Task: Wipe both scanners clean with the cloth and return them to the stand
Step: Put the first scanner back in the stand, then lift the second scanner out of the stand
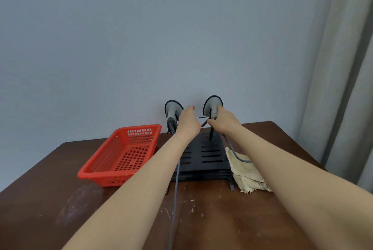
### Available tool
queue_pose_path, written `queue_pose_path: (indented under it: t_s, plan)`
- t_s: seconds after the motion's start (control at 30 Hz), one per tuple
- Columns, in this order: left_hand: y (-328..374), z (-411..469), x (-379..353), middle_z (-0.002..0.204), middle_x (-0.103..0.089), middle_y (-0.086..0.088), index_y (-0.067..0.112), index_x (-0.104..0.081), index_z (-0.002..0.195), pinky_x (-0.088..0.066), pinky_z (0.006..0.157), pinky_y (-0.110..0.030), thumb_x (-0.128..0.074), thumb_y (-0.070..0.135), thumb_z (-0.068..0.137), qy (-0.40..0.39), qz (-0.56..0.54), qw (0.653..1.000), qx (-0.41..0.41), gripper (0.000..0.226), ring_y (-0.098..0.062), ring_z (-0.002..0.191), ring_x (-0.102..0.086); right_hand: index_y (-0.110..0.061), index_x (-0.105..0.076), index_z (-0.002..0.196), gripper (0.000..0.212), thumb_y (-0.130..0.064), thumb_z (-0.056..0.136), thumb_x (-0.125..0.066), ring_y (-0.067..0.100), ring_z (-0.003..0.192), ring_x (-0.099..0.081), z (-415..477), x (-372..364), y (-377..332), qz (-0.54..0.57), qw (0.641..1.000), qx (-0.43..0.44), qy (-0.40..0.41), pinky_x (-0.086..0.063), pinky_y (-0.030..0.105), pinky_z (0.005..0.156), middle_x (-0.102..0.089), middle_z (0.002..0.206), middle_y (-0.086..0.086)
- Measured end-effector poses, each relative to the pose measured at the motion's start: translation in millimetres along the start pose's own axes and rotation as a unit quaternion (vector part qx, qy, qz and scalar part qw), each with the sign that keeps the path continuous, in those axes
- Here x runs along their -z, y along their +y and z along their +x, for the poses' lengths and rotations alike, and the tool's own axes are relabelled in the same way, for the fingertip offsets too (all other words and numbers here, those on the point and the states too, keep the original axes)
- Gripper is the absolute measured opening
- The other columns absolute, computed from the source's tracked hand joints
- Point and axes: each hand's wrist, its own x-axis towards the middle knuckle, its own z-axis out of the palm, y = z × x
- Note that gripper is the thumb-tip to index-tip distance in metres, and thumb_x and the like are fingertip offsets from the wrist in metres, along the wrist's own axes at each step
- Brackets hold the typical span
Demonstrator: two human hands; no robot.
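Nearest the camera, the scuffed brown wooden worktop (201, 219) lies open, with a thin grey cable (174, 199) running up its middle from the near edge. Midway out there are three things in a row. A red perforated plastic basket (125, 153) is on the left and a black slotted metal stand (210, 157) in the centre. A frayed beige cloth (245, 171) touches the stand's right side, unheld, with a second grey cable (235, 154) draped across it.

Further out, both arms reach to the stand's back posts. The right hand (222, 120) has its fingers (219, 108) wrapped round the handle of the right grey-and-black handheld scanner (213, 104). The left hand (187, 123) sits just beside the left grey-and-black handheld scanner (173, 109). Its fingers are hidden behind the hand, so I cannot tell whether they grasp anything. Both scanners are up at the stand, heads high.

I cannot tell whether this is lifting off or seating back. Either way, my call is to move each scanner straight along its post and leave the cables slack. That second cable should come off the cloth before the cloth is picked up.

For room, the pale grey wall (181, 38) is right behind the scanners, so nothing can go backwards. The basket hems in the left. The free space is towards the body.
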Motion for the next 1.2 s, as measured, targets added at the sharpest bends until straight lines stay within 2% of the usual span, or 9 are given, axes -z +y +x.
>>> queue_pose_path:
  t_s: [0.2, 0.4, 0.53, 0.63, 0.77, 0.83, 0.93, 1.03, 1.2]
  plan:
    - [-4, 1, -4, 0.148, -0.036, -0.014, 0.008, -0.028, 0.147, -0.04, 0.096, -0.029, -0.04, -0.01, 0.092, 0.0, 0.004, 1.0, -0.001, 0.059, -0.028, 0.131, -0.042, -0.009, -0.036, 0.128, 0.045, -0.032, 0.092, -0.05, 0.034, 0.105, -0.054, 6, -1, 0, 0.004, 1.0, -0.008, 0.027, -0.041, 0.037, 0.073, -0.051, 0.122, 0.017]
    - [-6, 5, -7, 0.148, -0.037, -0.013, 0.009, -0.032, 0.145, -0.04, 0.097, -0.03, -0.038, -0.008, 0.093, 0.009, -0.005, 1.0, -0.013, 0.055, -0.027, 0.13, -0.043, -0.01, -0.036, 0.13, 0.051, -0.038, 0.09, -0.051, 0.034, 0.103, -0.054, 8, -4, 0, 0.004, 1.0, -0.012, 0.028, -0.045, 0.039, 0.076, -0.047, 0.124, 0.016]
    - [-7, 9, -3, 0.146, -0.04, -0.012, 0.007, -0.036, 0.142, -0.039, 0.097, -0.026, -0.037, -0.009, 0.093, 0.034, -0.031, 0.999, -0.024, 0.051, -0.024, 0.13, -0.044, -0.011, -0.033, 0.135, 0.058, -0.041, 0.089, -0.053, 0.035, 0.114, -0.047, 5, -3, -4, -0.016, 0.999, -0.012, 0.049, -0.044, 0.041, 0.083, -0.04, 0.13, 0.016]
    - [-6, 8, 3, 0.141, -0.045, -0.012, 0.005, -0.041, 0.138, -0.041, 0.104, -0.032, -0.035, -0.006, 0.095, 0.067, -0.047, 0.996, -0.04, 0.046, -0.022, 0.125, -0.049, -0.012, -0.034, 0.135, 0.059, -0.041, 0.088, -0.054, 0.034, 0.12, -0.04, 1, 2, -8, -0.043, 0.997, -0.005, 0.069, -0.041, 0.04, 0.086, -0.039, 0.133, 0.015]
    - [-9, 8, 20, 0.133, -0.05, -0.01, 0.009, -0.052, 0.129, -0.039, 0.096, -0.025, -0.036, 0.004, 0.097, 0.151, -0.026, 0.985, -0.074, 0.036, -0.021, 0.118, -0.053, -0.012, -0.037, 0.135, 0.058, -0.04, 0.087, -0.054, 0.033, 0.122, -0.037, -7, 8, -12, -0.071, 0.993, 0.019, 0.091, -0.04, 0.04, 0.089, -0.039, 0.134, 0.014]
    - [-16, 10, 34, 0.13, -0.048, -0.009, 0.01, -0.055, 0.126, -0.037, 0.092, -0.024, -0.038, 0.006, 0.096, 0.187, -0.021, 0.98, -0.061, 0.034, -0.022, 0.115, -0.054, -0.014, -0.039, 0.136, 0.054, -0.037, 0.089, -0.053, 0.032, 0.124, -0.035, -12, 10, -17, -0.068, 0.988, 0.057, 0.129, -0.039, 0.04, 0.093, -0.038, 0.135, 0.013]
    - [-32, 12, 51, 0.13, -0.046, -0.011, 0.009, -0.053, 0.125, -0.039, 0.093, -0.029, -0.038, 0.002, 0.093, 0.218, -0.029, 0.975, -0.017, 0.036, -0.025, 0.114, -0.053, -0.016, -0.044, 0.134, 0.045, -0.032, 0.092, -0.049, 0.028, 0.125, -0.036, -17, 9, -33, -0.029, 0.977, 0.121, 0.171, -0.041, 0.037, 0.094, -0.039, 0.136, 0.01]
    - [-50, 14, 55, 0.135, -0.045, -0.014, 0.006, -0.047, 0.131, -0.04, 0.098, -0.032, -0.038, -0.006, 0.09, 0.194, -0.039, 0.979, 0.042, 0.044, -0.026, 0.119, -0.051, -0.016, -0.048, 0.131, 0.042, -0.033, 0.092, -0.048, 0.027, 0.12, -0.045, -16, -3, -57, 0.02, 0.983, 0.138, 0.121, -0.043, 0.038, 0.094, -0.045, 0.133, 0.009]
    - [-84, 20, 43, 0.143, -0.042, -0.02, -0.002, -0.032, 0.142, -0.036, 0.102, -0.035, -0.049, -0.006, 0.089, 0.096, -0.008, 0.989, 0.113, 0.055, -0.032, 0.131, -0.043, -0.008, -0.038, 0.138, 0.057, -0.04, 0.092, -0.049, 0.027, 0.12, -0.049, -3, -26, -78, 0.109, 0.991, 0.072, -0.008, -0.041, 0.035, 0.089, -0.049, 0.135, 0.011]
